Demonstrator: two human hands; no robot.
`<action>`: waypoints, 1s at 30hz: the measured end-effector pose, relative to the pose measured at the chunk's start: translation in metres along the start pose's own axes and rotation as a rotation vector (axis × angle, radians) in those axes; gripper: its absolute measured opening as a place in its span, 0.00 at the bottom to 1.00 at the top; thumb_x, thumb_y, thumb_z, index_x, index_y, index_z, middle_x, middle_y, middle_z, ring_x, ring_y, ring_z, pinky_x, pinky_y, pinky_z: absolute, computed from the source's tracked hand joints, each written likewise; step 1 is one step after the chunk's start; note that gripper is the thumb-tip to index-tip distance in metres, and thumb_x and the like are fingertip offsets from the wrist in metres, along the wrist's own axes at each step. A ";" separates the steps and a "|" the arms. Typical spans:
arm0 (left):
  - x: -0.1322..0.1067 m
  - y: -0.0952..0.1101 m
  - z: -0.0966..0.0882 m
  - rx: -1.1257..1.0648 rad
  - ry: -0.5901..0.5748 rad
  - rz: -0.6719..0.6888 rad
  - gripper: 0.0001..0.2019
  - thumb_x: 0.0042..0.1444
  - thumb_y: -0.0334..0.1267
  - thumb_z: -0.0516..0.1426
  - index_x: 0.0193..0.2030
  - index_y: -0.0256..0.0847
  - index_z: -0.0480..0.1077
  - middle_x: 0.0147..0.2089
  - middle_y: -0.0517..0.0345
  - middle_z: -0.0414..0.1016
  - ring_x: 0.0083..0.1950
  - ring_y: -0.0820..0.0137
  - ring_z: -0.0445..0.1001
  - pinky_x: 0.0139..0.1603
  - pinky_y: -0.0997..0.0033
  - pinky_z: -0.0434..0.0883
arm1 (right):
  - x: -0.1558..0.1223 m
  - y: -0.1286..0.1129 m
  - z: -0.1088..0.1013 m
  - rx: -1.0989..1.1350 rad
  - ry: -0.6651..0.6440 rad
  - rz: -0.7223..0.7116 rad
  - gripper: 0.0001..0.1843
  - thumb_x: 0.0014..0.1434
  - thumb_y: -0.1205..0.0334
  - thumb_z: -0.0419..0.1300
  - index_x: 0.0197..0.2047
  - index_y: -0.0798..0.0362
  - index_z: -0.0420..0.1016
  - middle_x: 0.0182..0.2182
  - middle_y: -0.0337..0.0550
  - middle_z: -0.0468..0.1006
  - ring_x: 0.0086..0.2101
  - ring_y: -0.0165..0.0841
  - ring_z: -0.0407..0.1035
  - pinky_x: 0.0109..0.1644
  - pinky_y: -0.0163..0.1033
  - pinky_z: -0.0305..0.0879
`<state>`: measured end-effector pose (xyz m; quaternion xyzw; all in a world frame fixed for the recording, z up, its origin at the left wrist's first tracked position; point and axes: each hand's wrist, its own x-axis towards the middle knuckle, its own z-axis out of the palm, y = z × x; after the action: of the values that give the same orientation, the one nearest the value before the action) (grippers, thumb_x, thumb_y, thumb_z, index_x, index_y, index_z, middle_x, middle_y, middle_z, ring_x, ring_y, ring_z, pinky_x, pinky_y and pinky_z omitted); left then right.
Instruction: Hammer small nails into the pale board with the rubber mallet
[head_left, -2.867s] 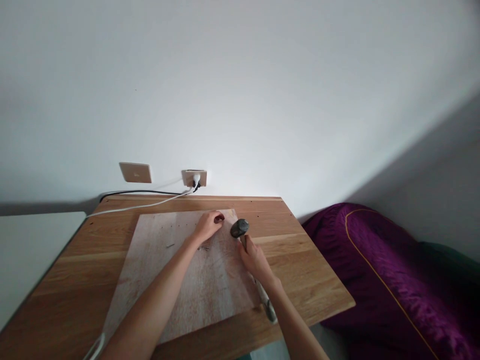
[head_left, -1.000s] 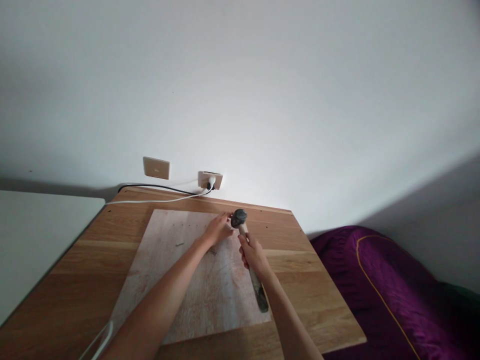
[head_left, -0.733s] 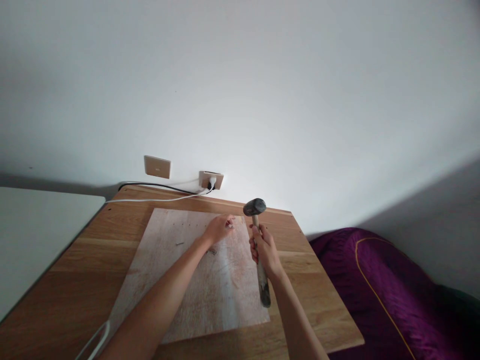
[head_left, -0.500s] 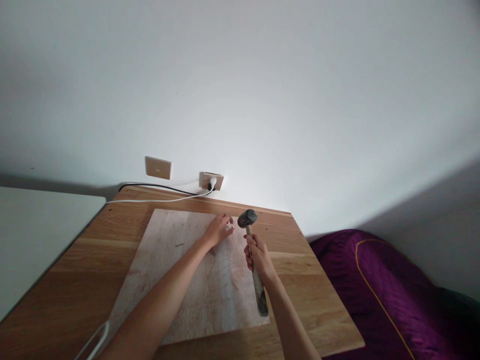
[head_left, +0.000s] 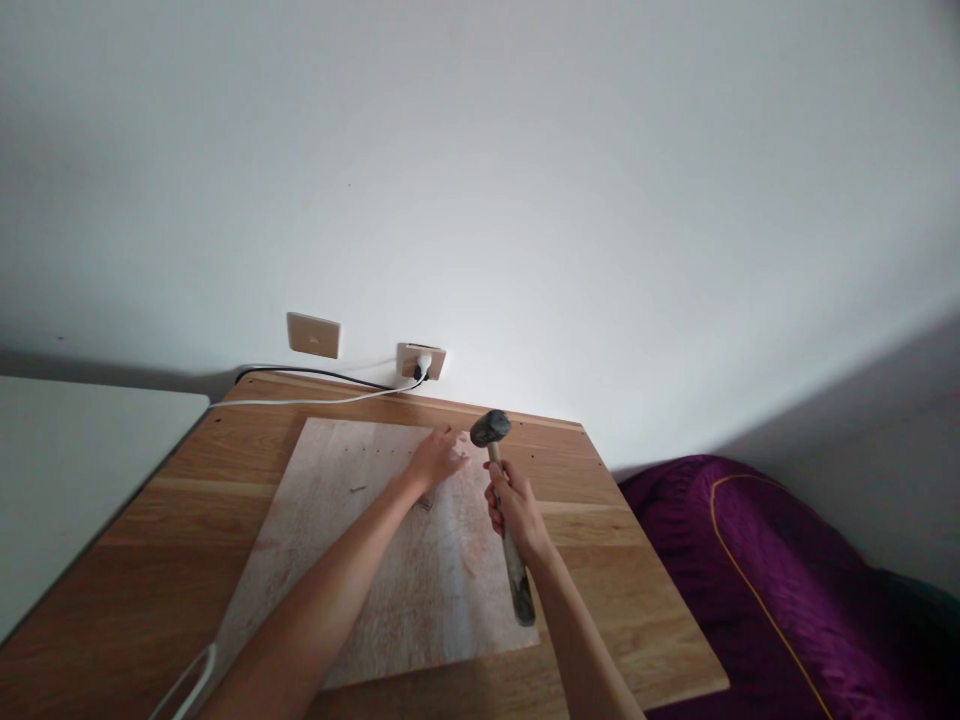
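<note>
My right hand [head_left: 517, 505] is wrapped around the wooden handle of a hammer [head_left: 491, 428], a small sledge type with a dark, blocky head. The head is raised just right of my left hand [head_left: 436, 458]. At the far edge of a pale wooden board [head_left: 405, 600], the fingers of my left hand are bent in a pinch; whatever sits between them is too small to see. Left of that hand, a row of small nails [head_left: 364, 450] runs along the board. One loose nail [head_left: 358, 489] lies nearer, and a few more nails [head_left: 425, 503] lie beside my left wrist.
The board rests on a wooden tabletop [head_left: 615, 570] against a white wall. A white plug [head_left: 424, 361] sits in a wall socket, its cable [head_left: 322, 402] running left along the back edge. Purple fabric [head_left: 750, 560] bulges at the right, and a white surface [head_left: 90, 470] adjoins at the left.
The hammer head has shifted slightly up and to the left, towards my left hand. My left hand keeps its place and pinch on the board.
</note>
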<state>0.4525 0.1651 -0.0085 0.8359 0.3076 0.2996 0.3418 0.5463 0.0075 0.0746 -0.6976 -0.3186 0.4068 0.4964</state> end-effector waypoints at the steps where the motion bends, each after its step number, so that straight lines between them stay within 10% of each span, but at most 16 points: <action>1: 0.000 0.000 0.001 -0.002 0.016 0.004 0.19 0.53 0.36 0.68 0.52 0.41 0.76 0.51 0.48 0.76 0.53 0.57 0.76 0.56 0.59 0.73 | 0.000 -0.001 0.001 0.011 0.005 -0.018 0.30 0.53 0.32 0.60 0.46 0.48 0.63 0.19 0.22 0.62 0.13 0.22 0.53 0.13 0.28 0.47; 30: 0.001 0.003 -0.005 0.092 -0.080 -0.018 0.06 0.61 0.35 0.59 0.36 0.41 0.78 0.40 0.53 0.81 0.44 0.62 0.79 0.48 0.66 0.71 | 0.000 0.006 -0.001 0.078 0.054 -0.024 0.34 0.50 0.30 0.62 0.47 0.49 0.65 0.18 0.21 0.62 0.13 0.21 0.51 0.13 0.28 0.46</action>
<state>0.4507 0.1662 -0.0027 0.8594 0.3145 0.2485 0.3175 0.5476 0.0055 0.0691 -0.6847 -0.2973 0.3937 0.5364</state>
